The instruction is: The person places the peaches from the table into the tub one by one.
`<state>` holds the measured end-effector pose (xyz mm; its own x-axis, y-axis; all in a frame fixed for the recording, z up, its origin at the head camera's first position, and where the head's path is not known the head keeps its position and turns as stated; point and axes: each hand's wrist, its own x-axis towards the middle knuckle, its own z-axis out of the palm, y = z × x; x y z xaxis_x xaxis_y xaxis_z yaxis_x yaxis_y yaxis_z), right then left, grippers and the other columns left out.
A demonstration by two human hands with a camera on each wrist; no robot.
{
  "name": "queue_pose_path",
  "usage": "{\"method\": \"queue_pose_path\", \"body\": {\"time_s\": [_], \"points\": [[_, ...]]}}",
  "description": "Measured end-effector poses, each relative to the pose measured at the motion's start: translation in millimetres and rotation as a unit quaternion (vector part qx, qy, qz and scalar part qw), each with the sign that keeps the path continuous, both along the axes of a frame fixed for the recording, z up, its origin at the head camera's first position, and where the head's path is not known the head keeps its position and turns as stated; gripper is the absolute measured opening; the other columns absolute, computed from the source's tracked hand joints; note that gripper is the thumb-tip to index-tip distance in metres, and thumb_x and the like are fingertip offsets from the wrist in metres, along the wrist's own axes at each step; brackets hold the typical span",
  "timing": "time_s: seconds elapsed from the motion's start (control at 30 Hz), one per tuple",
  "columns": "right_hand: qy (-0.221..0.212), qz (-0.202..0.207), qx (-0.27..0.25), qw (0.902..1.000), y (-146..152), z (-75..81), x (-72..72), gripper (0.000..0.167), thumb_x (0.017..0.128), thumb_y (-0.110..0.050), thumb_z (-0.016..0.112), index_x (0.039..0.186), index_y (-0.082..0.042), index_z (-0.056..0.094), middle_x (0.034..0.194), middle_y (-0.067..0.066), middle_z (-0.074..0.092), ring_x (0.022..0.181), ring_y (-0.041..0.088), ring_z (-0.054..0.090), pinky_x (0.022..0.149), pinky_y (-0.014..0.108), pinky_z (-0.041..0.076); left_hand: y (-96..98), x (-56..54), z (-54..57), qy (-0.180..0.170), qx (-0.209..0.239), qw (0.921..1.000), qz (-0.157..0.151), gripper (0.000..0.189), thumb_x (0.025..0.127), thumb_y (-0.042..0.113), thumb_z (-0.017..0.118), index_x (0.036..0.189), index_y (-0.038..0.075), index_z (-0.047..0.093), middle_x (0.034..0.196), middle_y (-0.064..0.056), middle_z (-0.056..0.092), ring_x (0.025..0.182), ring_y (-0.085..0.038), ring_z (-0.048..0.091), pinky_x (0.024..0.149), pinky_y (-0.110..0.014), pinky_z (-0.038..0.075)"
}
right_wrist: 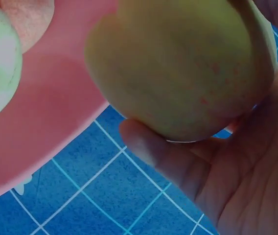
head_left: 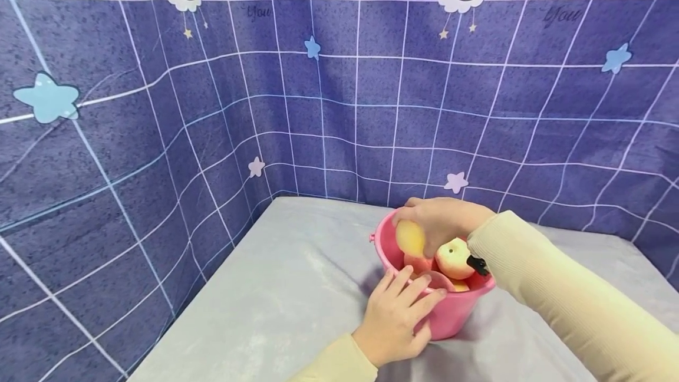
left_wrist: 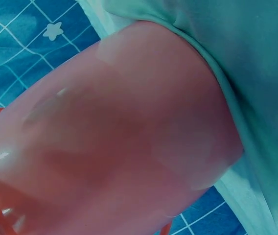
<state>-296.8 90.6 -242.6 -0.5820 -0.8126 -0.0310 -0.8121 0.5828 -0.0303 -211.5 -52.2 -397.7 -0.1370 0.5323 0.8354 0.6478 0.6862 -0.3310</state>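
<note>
A pink bucket (head_left: 455,316) stands on the grey-covered surface, holding several pale yellow and red apples. My right hand (head_left: 442,220) reaches over its far rim from the right and grips a yellowish apple (head_left: 410,238), whose faint red specks and groove show in the right wrist view (right_wrist: 188,73). Another apple (head_left: 452,259), its dark centre facing up, sits beside that hand. At the near rim, my left hand (head_left: 395,314) holds the bucket, fingertips over the edge and thumb against the outer wall. The left wrist view shows only the bucket's side (left_wrist: 114,132), no fingers.
Grey cloth (head_left: 276,287) covers the surface, with folds around the bucket. A blue gridded curtain (head_left: 339,87) with stars and clouds hangs along the back and left. A small knob (head_left: 372,238) sticks out from the bucket's left rim.
</note>
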Motion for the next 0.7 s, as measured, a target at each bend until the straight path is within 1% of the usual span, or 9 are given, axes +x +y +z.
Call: {"method": "queue_pose_path", "body": {"time_s": [0.03,0.1,0.13,0.2,0.27,0.33,0.43,0.6,0.7], "points": [[0.008,-0.005,0.002,1.0,0,0.6,0.9,0.055,0.06,-0.016,0.083,0.109,-0.019,0.06,0.1,0.003,0.055,0.078,0.019,0.059,0.07,0.036,0.052,0.5,0.0,0.2,-0.002,0.001,1.0,0.001,0.04,0.077,0.025,0.049,0.111,0.023,0.07,0.112,-0.001,0.066,0.107,-0.026,0.059,0.09,-0.046,0.046],[0.02,-0.03,0.014,0.9993,1,1.7,3.9,0.061,0.061,-0.021,0.083,0.117,-0.018,0.059,0.111,0.01,0.056,0.094,0.029,0.06,0.08,0.045,0.051,1.5,-0.2,0.4,-0.008,0.002,1.0,0.001,0.04,0.077,0.025,0.049,0.111,0.024,0.07,0.113,0.0,0.066,0.107,-0.026,0.058,0.09,-0.047,0.046],[0.025,-0.047,0.019,0.9984,3,2.0,5.5,0.066,0.061,-0.025,0.084,0.121,-0.018,0.057,0.118,0.014,0.055,0.104,0.034,0.057,0.086,0.05,0.048,1.9,-0.4,0.3,-0.011,0.001,0.9999,0.001,0.04,0.077,0.025,0.05,0.111,0.024,0.07,0.114,0.0,0.065,0.107,-0.026,0.059,0.091,-0.047,0.046],[0.04,-0.081,0.029,0.9955,8,1.2,8.3,0.076,0.063,-0.034,0.083,0.131,-0.018,0.053,0.132,0.022,0.048,0.121,0.045,0.045,0.095,0.061,0.039,2.6,-0.9,0.1,-0.013,0.0,0.9999,0.002,0.04,0.075,0.025,0.052,0.112,0.024,0.07,0.114,0.0,0.065,0.107,-0.026,0.059,0.091,-0.046,0.046],[0.063,-0.106,0.029,0.9919,17,-0.3,10.7,0.081,0.065,-0.038,0.082,0.136,-0.017,0.05,0.14,0.029,0.039,0.131,0.052,0.029,0.1,0.068,0.026,2.7,-2.0,-0.1,-0.011,0.001,0.9999,0.002,0.041,0.074,0.026,0.053,0.112,0.024,0.07,0.114,-0.001,0.065,0.107,-0.026,0.059,0.09,-0.046,0.047],[0.087,-0.115,0.017,0.9894,25,-2.9,11.8,0.079,0.069,-0.041,0.08,0.137,-0.015,0.05,0.142,0.031,0.036,0.133,0.053,0.025,0.101,0.069,0.022,1.6,-3.4,0.0,-0.003,0.003,1.0,0.002,0.042,0.073,0.025,0.053,0.111,0.023,0.07,0.114,-0.001,0.065,0.107,-0.026,0.059,0.089,-0.046,0.048],[0.123,-0.123,0.003,0.9848,37,-8.0,11.2,0.07,0.073,-0.04,0.077,0.133,-0.012,0.055,0.142,0.032,0.035,0.133,0.054,0.023,0.1,0.07,0.021,-3.8,-6.9,1.9,0.008,0.002,1.0,0.005,0.043,0.072,0.024,0.051,0.111,0.023,0.07,0.114,-0.001,0.065,0.107,-0.027,0.06,0.087,-0.046,0.048],[0.128,-0.14,-0.013,0.9818,59,-19.7,7.9,0.06,0.075,-0.038,0.076,0.125,-0.01,0.06,0.141,0.032,0.037,0.132,0.054,0.024,0.101,0.07,0.018,-13.3,-16.9,5.0,0.006,-0.009,0.9999,0.004,0.047,0.066,0.024,0.056,0.111,0.023,0.071,0.11,0.0,0.065,0.106,-0.027,0.061,0.088,-0.043,0.048],[0.13,-0.137,-0.054,0.9805,74,-28.0,7.6,0.054,0.075,-0.033,0.075,0.122,-0.01,0.061,0.136,0.033,0.041,0.128,0.055,0.029,0.1,0.069,0.02,-17.1,-23.8,5.6,-0.004,-0.017,0.9998,0.01,0.052,0.064,0.024,0.06,0.114,0.023,0.07,0.115,-0.001,0.065,0.109,-0.027,0.059,0.09,-0.042,0.047]]}}
